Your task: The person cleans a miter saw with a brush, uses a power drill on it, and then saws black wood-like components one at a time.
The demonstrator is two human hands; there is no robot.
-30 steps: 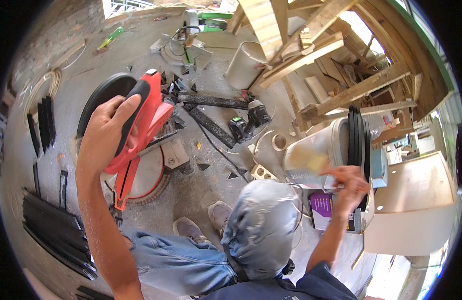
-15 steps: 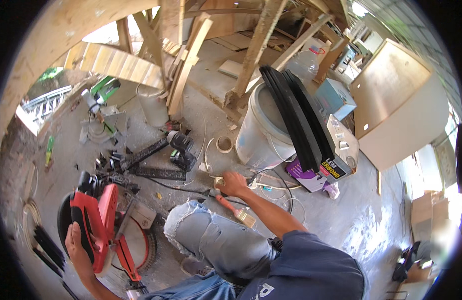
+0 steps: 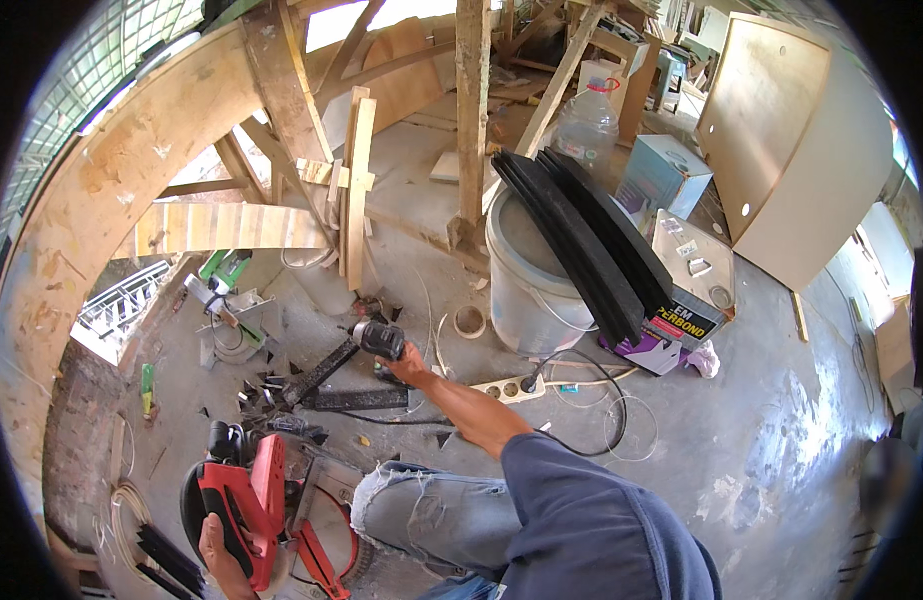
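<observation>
Moved the right hand (image 3: 413, 366) since half a second ago from the white power strip (image 3: 509, 390) up and leftward to the cordless drill (image 3: 381, 340). Grasping the drill by its handle with that hand, closed from the right side, with most of the fingertips hidden. Holding the chuck leftward, just over the end of a short black-coated length (image 3: 326, 370) on the concrete floor. Keeping the left hand (image 3: 221, 558) curled at the handle of the red miter saw (image 3: 256, 490), as before, with the far fingers out of sight. Just below the drill, can see another black length (image 3: 361, 400); to its right, a roll of tape (image 3: 469, 321) on the floor. Farther right, can make out a lidded white bucket (image 3: 531, 300) with long black strips (image 3: 581, 240) across its top, reaching down against a black-and-purple carton (image 3: 701, 325). Behind those, can see a clear plastic jug (image 3: 588, 125) and a light-blue box (image 3: 666, 175). Up and left of the red saw, can see a green-and-grey miter saw (image 3: 236, 325).
</observation>
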